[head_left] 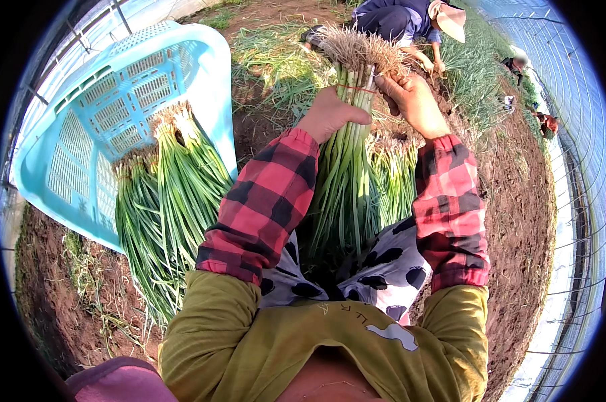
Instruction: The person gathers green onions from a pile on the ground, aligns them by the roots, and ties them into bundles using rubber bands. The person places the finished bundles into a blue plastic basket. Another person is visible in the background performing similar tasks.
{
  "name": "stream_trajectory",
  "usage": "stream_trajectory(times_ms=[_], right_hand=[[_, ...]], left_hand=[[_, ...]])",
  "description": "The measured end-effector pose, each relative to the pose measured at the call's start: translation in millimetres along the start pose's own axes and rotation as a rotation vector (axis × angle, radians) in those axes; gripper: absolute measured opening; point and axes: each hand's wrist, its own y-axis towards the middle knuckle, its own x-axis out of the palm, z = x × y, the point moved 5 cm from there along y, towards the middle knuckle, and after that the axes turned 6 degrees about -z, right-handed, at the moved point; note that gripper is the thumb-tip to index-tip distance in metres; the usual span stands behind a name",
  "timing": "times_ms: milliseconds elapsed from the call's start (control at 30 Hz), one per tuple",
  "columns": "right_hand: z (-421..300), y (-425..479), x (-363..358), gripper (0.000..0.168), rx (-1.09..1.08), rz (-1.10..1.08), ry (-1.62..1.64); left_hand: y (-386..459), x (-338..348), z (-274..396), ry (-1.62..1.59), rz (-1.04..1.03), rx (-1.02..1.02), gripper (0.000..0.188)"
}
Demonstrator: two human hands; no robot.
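My left hand (335,113) is closed around a bundle of green onions (350,151), just below a thin red band (355,89). The roots point away from me and the long leaves hang toward my lap. At the bundle's right side, by the root end, my right hand (408,98) has its thumb and forefinger pinched at the stalks; whether something thin is between them cannot be told. Behind the held bundle, more green onions (396,176) lie between my forearms, partly hidden.
A light blue plastic basket (222,90) at the left holds several bundles of green onions (187,171). A co-worker in a sun hat (408,25) crouches ahead. Loose leaves (277,65) lie on the soil. Growing plants (476,70) and greenhouse film (569,75) stand right; other people are farther off.
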Motion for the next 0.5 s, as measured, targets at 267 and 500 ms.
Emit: stream_trajectory(times_ms=[267,500], right_hand=[[23,-21,-22,0.017,-0.105,0.359,0.652],[22,0,12,0.033,0.108,0.207,-0.421]], left_hand=[[-5,-5,4,0.246,0.178,-0.015,0.040],[3,-3,-16,0.668,0.242,-0.125,0.056]])
